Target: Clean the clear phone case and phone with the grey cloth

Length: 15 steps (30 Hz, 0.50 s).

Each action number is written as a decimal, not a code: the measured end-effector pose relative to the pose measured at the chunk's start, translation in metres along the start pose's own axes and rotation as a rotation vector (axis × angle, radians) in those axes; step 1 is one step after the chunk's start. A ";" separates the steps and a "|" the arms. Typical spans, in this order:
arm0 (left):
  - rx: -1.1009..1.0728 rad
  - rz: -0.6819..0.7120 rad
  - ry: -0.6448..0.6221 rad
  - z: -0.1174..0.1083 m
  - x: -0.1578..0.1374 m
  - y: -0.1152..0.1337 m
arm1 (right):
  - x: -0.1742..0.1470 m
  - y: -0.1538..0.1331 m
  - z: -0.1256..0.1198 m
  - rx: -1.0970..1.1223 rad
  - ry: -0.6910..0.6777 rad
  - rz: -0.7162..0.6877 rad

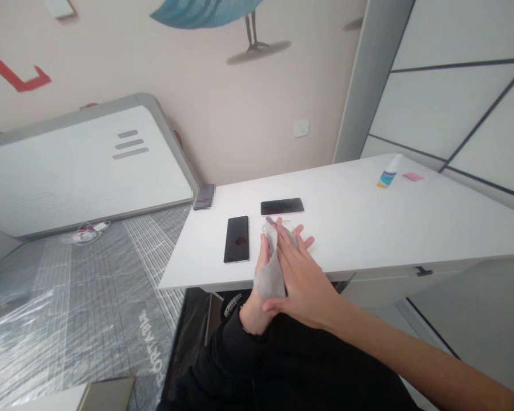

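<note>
A light grey cloth (269,281) is pressed between my two palms, over the front edge of the white table. My left hand (257,308) lies underneath, coming from a black sleeve; its thumb runs up the cloth's left side and its fingertips stick out past the far end. From the right, my right hand (302,279) lies over the cloth with fingers stretched forward and thumb across its near end. Whether anything is wrapped inside is hidden. A black phone (237,240) lies just left of my hands, and a second dark phone (282,206) lies crosswise beyond them.
On the white table (342,211) a spray bottle (388,173) and a pink packet (413,177) sit far right. A blurred dark object (204,196) is at the back left corner. To the left is a plastic-covered mattress (89,285) with a white cable (92,230).
</note>
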<state>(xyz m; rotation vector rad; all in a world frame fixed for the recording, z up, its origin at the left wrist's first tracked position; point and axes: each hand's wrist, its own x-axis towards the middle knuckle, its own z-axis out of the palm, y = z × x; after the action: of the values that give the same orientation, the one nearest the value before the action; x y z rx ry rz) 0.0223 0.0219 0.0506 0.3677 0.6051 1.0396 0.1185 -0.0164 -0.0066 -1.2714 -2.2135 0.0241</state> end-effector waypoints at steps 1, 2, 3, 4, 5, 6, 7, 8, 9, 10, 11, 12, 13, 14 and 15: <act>0.015 -0.003 -0.011 -0.001 0.002 0.000 | -0.001 0.000 0.001 0.015 -0.007 -0.016; 0.035 0.008 -0.024 -0.003 0.004 0.002 | -0.003 0.000 0.002 0.027 -0.028 -0.053; 0.063 0.030 -0.039 -0.005 0.006 0.003 | -0.006 0.001 0.003 0.030 -0.055 -0.091; 0.086 0.055 -0.050 -0.008 0.009 0.004 | -0.008 0.003 0.004 0.021 -0.080 -0.115; 0.100 0.069 -0.059 -0.010 0.011 0.004 | -0.009 0.005 0.004 0.003 -0.093 -0.117; 0.100 0.062 -0.068 -0.012 0.013 0.003 | -0.009 0.009 0.004 -0.019 -0.093 -0.095; 0.088 0.033 -0.076 -0.014 0.014 0.000 | -0.008 0.012 0.004 -0.040 -0.078 -0.055; 0.073 -0.007 -0.081 -0.015 0.014 -0.003 | -0.007 0.014 0.003 -0.051 -0.057 -0.008; 0.063 -0.035 -0.084 -0.015 0.015 -0.006 | -0.006 0.015 0.003 -0.046 -0.037 0.030; 0.066 -0.034 -0.084 -0.014 0.016 -0.007 | -0.005 0.015 0.003 -0.028 -0.024 0.050; 0.081 -0.014 -0.082 -0.013 0.017 -0.008 | -0.006 0.014 0.004 -0.001 -0.026 0.045; 0.107 0.034 -0.079 -0.013 0.018 -0.007 | -0.007 0.013 0.005 0.025 -0.042 0.018; 0.136 0.075 -0.074 -0.012 0.018 -0.006 | -0.009 0.013 0.006 0.044 -0.066 -0.021; 0.159 0.103 -0.070 -0.011 0.019 -0.005 | -0.011 0.013 0.007 0.053 -0.090 -0.054; 0.167 0.113 -0.065 -0.010 0.019 -0.006 | -0.012 0.014 0.008 0.053 -0.103 -0.067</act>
<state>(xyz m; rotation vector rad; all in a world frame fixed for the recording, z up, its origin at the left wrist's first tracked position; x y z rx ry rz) 0.0269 0.0359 0.0341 0.5863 0.6199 1.0839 0.1301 -0.0166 -0.0227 -1.1911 -2.3259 0.1236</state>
